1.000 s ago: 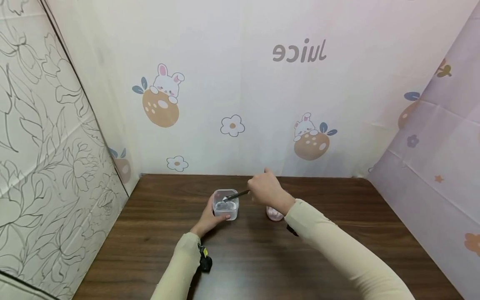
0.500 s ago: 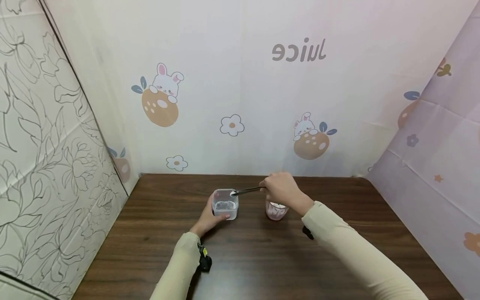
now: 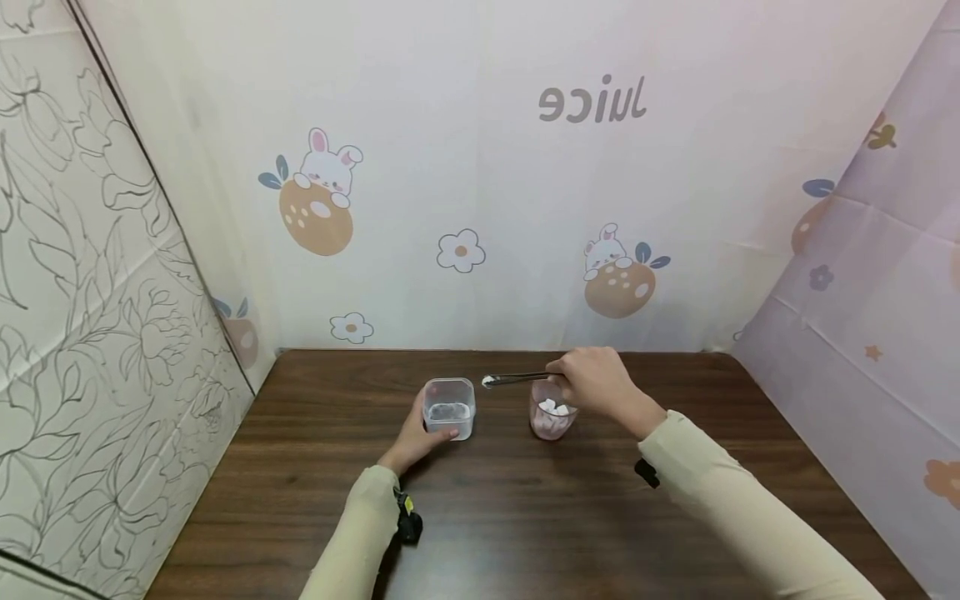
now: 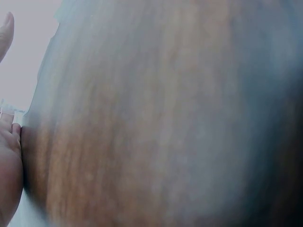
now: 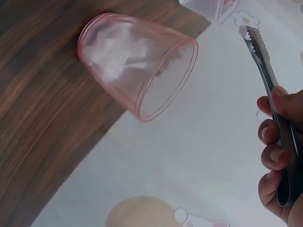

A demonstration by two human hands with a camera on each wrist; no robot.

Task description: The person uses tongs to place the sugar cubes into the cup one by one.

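My left hand (image 3: pixel 412 437) grips a clear square plastic container (image 3: pixel 450 427) on the table, thumb along its near side; a whitish layer shows inside. With my right hand (image 3: pixel 596 379) I hold metal tongs (image 3: pixel 517 378), pointing left above the table. A small white piece (image 3: pixel 488 381) sits between the toothed tips, in the space between container and cup. Below the right hand stands a pink transparent cup (image 3: pixel 550 428) holding several white pieces (image 3: pixel 553 407). The right wrist view shows the cup (image 5: pixel 137 66) and the tongs (image 5: pixel 267 73) up close. Only part of the left hand (image 4: pixel 9 165) appears in the left wrist view.
The dark wooden table (image 3: pixel 480 517) reaches back to a printed cloth wall (image 3: pixel 480 167). A cloth with line-drawn flowers (image 3: pixel 112 275) closes off the left side, and another printed cloth (image 3: pixel 877 292) the right. Each wrist wears a small black device (image 3: pixel 408 523).
My right hand has moved right, drawing the tongs and white piece out from over the container toward the cup. The left hand and container have stayed put.
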